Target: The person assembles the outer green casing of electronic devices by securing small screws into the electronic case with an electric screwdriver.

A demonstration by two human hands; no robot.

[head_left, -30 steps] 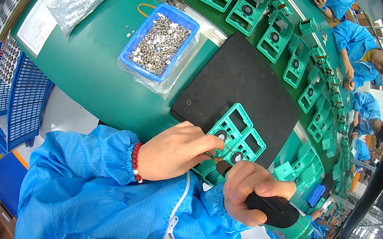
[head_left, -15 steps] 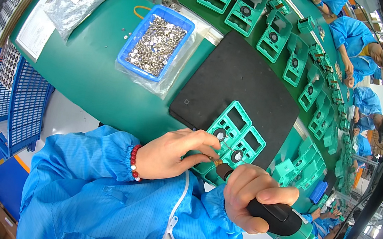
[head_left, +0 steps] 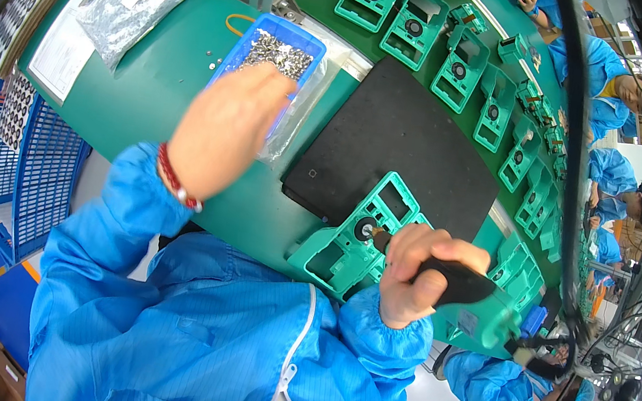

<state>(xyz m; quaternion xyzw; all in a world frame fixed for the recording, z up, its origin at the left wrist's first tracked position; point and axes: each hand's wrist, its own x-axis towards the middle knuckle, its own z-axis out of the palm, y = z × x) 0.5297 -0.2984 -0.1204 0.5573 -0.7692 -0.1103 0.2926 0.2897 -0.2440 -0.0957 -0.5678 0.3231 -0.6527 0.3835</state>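
My left hand [head_left: 229, 126] reaches over the blue tray [head_left: 314, 56] of small silver screws [head_left: 277, 55]. Its fingers are blurred and point into the tray, so what they hold cannot be made out. Wrapped round a green-and-black electric screwdriver [head_left: 460, 287] is my right hand [head_left: 417, 276]. The driver's bit is at a round black part [head_left: 366, 229] in a green plastic housing [head_left: 322, 254], which lies at the near edge of the black mat [head_left: 403, 138]. My right hand hides some of the housing.
Beyond the mat, several similar green housings [head_left: 415, 29] lie in a row along a green belt. A clear plastic bag [head_left: 139, 3] and printed sheet [head_left: 62, 57] are at left, with a blue crate [head_left: 42, 169] below. Co-workers in blue [head_left: 602, 68] sit at the far right.
My left hand has left the screwdriver's tip and moved up and left to the screw tray. My right hand has shifted slightly upward with the screwdriver, its bit now at the left round part.
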